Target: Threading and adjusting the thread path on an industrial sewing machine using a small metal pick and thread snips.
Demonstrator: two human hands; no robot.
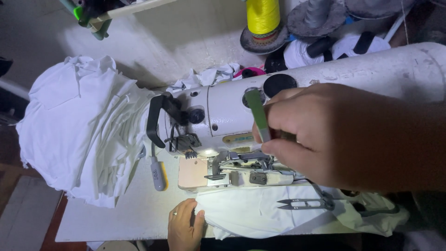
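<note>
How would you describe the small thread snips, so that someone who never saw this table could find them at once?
Start at the white sewing machine in the middle of the table. Below its right part lies a white cloth, and the thread snips rest on it, blades pointing left. They are the only grey metal tool on that cloth.

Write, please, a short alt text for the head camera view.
A person's right hand holds green tweezers over a white sewing machine, while the left hand rests on white fabric beneath it. Thread snips lie on the fabric.
</note>
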